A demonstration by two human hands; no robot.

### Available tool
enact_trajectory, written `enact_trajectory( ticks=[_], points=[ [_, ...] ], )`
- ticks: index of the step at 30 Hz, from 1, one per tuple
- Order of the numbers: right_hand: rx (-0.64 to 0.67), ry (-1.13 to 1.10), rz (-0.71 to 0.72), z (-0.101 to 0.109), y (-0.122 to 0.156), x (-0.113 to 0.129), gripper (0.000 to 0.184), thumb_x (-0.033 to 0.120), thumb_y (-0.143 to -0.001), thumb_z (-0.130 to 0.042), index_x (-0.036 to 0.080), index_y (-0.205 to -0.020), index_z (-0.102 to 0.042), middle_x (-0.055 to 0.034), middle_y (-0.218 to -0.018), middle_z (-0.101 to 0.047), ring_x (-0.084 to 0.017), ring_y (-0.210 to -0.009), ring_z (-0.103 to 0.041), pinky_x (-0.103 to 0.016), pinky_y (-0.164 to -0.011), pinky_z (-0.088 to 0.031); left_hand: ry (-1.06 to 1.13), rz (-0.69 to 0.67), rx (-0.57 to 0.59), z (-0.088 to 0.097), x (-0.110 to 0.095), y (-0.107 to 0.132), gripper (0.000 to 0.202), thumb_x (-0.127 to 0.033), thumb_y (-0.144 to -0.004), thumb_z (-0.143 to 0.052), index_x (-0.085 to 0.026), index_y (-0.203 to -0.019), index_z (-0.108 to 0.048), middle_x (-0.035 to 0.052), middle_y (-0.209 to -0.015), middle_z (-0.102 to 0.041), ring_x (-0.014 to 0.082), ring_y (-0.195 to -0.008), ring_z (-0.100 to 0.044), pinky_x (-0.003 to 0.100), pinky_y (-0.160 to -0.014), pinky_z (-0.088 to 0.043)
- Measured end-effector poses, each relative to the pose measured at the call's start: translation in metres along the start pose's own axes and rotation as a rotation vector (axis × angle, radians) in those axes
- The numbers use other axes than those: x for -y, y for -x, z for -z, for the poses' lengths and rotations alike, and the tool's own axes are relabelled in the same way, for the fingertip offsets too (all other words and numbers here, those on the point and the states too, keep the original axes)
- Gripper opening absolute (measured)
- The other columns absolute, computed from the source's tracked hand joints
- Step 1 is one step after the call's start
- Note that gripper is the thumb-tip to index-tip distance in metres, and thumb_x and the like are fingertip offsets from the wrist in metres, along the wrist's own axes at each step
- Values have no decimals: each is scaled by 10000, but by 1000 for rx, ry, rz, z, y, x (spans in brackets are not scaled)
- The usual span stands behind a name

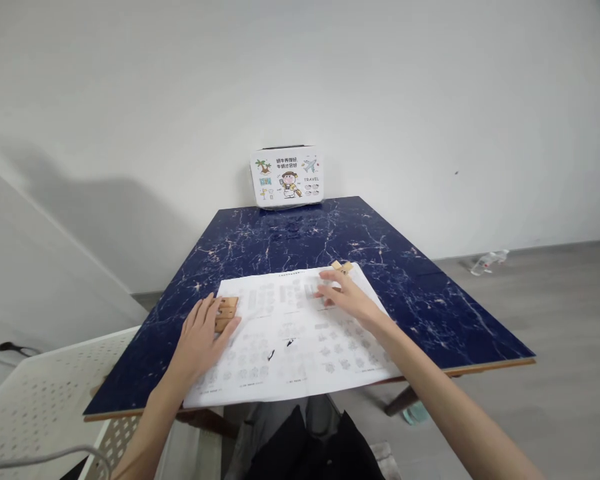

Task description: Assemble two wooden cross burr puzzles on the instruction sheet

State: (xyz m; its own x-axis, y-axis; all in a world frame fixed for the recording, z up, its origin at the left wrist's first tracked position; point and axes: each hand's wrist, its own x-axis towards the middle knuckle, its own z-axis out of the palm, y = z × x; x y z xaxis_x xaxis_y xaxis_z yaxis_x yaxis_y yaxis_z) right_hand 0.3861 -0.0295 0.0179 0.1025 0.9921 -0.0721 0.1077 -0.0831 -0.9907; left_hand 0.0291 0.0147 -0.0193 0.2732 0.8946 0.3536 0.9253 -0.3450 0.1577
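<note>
My left hand point(200, 333) rests at the left edge of a large white printed sheet point(280, 363). Its thumb and fingers bracket a small group of brown wooden blocks point(227, 312), touching them. Over the sheet's upper right part is my right hand point(347, 297), its fingers curved and apart. Just beyond those fingers, a few pale wooden pieces point(344, 267) lie at the sheet's top right corner. A brownish spot shows between the right fingers, too small to make out. Rows of faint grey figures cover the paper, with two black marks near its middle.
The dark blue marbled table point(290, 237) meets a white wall. At its far edge stands a white case point(287, 177) with cartoon prints. A white perforated basket point(45, 380) is at the lower left. A clear plastic bottle point(489, 261) lies on the floor at right.
</note>
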Motion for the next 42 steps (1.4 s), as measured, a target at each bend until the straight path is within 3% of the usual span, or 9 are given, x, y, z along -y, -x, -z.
enact_trajectory(
  ticks=[5, 9, 12, 15, 23, 28, 33, 38, 42],
  points=[
    [-81, 91, -28, 8, 6, -9, 261, 300, -936, -606, 206, -1180, -595, -83, -990, -756, -209, -835, -723, -376, -823, -572, 3, -12, -11, 4, -3, 0, 739, -649, -956, -398, -123, -1469, -471, 186, -1541, -485, 365, -1441, -411, 534, -1192, -318],
    [-11, 209, 99, 6, 46, -13, 204, 347, -945, -580, 234, -1105, -635, -53, -925, -763, -224, -818, -710, -322, -662, -516, -23, -19, -22, 9, -7, 0, 699, -640, -967, -386, -133, -1437, -488, 189, -1482, -515, 372, -1377, -443, 532, -1146, -351],
    [64, 236, 188, 0, 77, -15, 193, 360, -970, -560, 246, -1097, -652, -37, -941, -761, -212, -836, -702, -306, -667, -486, -81, -47, -34, 14, -11, -2, 656, -639, -964, -398, -131, -1352, -543, 198, -1399, -541, 380, -1312, -474, 531, -1106, -372],
    [104, 234, 212, -4, 91, -22, 186, 356, -996, -531, 240, -1043, -669, -22, -872, -748, -205, -835, -693, -306, -698, -467, -143, -54, -35, 18, -14, -6, 624, -655, -936, -436, -122, -1225, -583, 196, -1249, -578, 374, -1165, -541, 512, -1023, -416],
    [44, 261, 256, -11, 90, -30, 202, 353, -999, -529, 228, -969, -686, -22, -852, -723, -186, -744, -644, -291, -650, -437, -261, -24, -19, 24, -24, -11, 625, -685, -872, -468, -110, -1093, -571, 180, -1074, -597, 373, -1017, -560, 474, -913, -430],
    [37, 265, 256, -12, 92, -28, 211, 357, -1001, -525, 228, -960, -687, -21, -848, -721, -183, -728, -635, -283, -637, -430, -268, -29, 52, 32, -31, -11, 495, -635, -902, -444, -157, -941, -566, 155, -955, -639, 352, -950, -598, 464, -882, -432],
    [31, 254, 272, -12, 91, -28, 198, 341, -996, -527, 222, -945, -678, -24, -860, -723, -184, -755, -643, -287, -676, -451, -330, -13, 34, 38, -36, -11, 451, -619, -900, -455, -180, -892, -559, 148, -912, -670, 350, -934, -633, 439, -852, -450],
    [38, 238, 289, -12, 91, -25, 208, 332, -1001, -512, 213, -942, -672, -25, -821, -716, -187, -768, -649, -288, -693, -462, -341, 107, 37, 47, -47, -10, 440, -623, -902, -447, -199, -921, -564, 124, -929, -710, 329, -933, -684, 369, -761, -467],
    [32, 224, 279, -12, 91, -23, 203, 326, -999, -517, 208, -942, -672, -26, -817, -715, -184, -762, -649, -283, -673, -452, -366, 184, 107, 54, -56, -8, 409, -590, -938, -415, -207, -931, -556, 101, -951, -742, 317, -879, -719, 328, -649, -427]
  ],
)
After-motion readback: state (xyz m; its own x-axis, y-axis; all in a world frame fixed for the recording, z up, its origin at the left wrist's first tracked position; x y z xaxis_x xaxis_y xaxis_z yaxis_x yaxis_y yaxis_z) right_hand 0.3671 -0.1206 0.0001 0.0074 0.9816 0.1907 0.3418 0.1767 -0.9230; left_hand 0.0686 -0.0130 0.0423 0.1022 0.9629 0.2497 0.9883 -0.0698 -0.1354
